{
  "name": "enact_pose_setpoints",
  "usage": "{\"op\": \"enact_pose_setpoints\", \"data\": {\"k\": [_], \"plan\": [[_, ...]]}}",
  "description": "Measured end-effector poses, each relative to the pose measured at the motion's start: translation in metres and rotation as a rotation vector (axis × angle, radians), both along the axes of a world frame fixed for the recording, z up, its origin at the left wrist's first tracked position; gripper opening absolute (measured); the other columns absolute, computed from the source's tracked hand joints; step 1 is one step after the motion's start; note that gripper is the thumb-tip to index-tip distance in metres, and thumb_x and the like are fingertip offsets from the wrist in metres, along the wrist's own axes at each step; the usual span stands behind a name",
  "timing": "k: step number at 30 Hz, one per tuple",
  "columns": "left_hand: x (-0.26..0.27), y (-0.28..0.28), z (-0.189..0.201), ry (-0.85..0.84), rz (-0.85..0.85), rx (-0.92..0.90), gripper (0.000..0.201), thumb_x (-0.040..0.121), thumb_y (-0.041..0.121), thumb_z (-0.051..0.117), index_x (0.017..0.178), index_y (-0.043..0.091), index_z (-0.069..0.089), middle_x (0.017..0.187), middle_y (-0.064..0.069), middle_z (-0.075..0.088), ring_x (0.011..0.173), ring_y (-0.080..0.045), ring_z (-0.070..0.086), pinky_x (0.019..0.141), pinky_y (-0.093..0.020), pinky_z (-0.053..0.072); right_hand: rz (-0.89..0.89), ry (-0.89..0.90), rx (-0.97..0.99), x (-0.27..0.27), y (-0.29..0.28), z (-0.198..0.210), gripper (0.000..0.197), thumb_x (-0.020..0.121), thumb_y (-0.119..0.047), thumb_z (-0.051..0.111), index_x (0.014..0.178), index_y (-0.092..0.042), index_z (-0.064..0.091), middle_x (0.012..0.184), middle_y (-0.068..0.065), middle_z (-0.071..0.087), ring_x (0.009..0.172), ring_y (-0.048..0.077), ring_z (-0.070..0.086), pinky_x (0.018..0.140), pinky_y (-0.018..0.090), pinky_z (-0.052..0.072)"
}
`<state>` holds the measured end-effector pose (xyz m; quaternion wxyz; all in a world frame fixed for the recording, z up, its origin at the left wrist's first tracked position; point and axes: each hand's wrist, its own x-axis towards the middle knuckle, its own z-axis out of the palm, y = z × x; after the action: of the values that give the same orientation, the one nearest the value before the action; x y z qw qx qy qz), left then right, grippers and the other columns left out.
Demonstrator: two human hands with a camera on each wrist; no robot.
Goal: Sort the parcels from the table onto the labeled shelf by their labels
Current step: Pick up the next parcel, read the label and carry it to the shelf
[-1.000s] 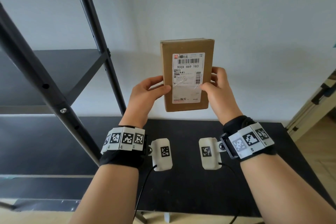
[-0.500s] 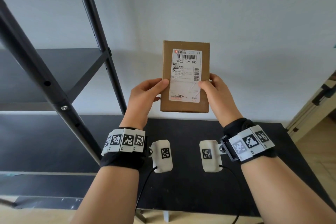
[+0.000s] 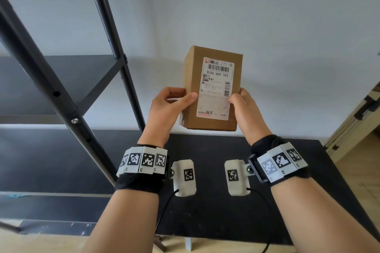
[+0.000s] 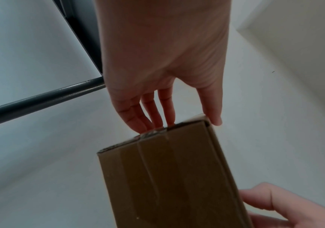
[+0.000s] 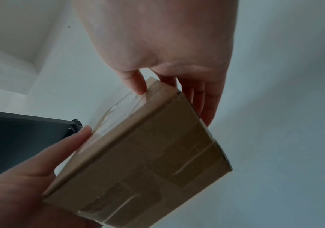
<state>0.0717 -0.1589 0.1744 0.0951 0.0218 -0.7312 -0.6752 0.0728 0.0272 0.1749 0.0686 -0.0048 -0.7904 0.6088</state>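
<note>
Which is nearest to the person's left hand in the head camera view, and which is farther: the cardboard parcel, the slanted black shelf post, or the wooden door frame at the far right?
1. The cardboard parcel: held in the left hand, touching it.
2. The slanted black shelf post: just left of the hand, apart from it.
3. The wooden door frame: far right edge, beyond the right hand.
</note>
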Motion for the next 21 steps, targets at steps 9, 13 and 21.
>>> {"op": "enact_pose_setpoints", "data": {"k": [9,13,21], "plan": [[0.019,-0.015,-0.012,-0.081,-0.006,0.02,0.051,0.084,0.032,0.077,0.13,0.017,0.06,0.116,-0.002,0.072,0.109,-0.018,0.07,0.097,-0.04,0.056,0.011,0.001,-0.017,0.015,-0.014,0.0,0.027,0.1,-0.031,0.04,0.124,-0.021,0.047,0.098,-0.02,0.06,0.089,-0.003,0.059,0.065,0.016,0.043],[0.043,-0.027,-0.023,-0.15,-0.03,0.013,0.053,0.087,0.034,0.073,0.136,0.022,0.058,0.116,-0.001,0.073,0.112,-0.02,0.069,0.1,-0.045,0.055,0.024,0.019,-0.023,0.034,-0.03,-0.003,0.022,0.1,-0.028,0.041,0.12,-0.018,0.045,0.096,-0.016,0.059,0.084,0.0,0.061,0.059,0.015,0.045],[0.12,-0.067,-0.041,-0.204,-0.064,0.044,0.046,0.088,0.029,0.073,0.131,0.02,0.059,0.111,0.001,0.075,0.105,-0.016,0.072,0.098,-0.038,0.055,0.059,0.04,0.094,0.096,-0.073,-0.019,0.022,0.099,-0.03,0.036,0.093,-0.023,0.056,0.102,-0.002,0.069,0.088,0.013,0.069,0.067,0.032,0.057]]}}
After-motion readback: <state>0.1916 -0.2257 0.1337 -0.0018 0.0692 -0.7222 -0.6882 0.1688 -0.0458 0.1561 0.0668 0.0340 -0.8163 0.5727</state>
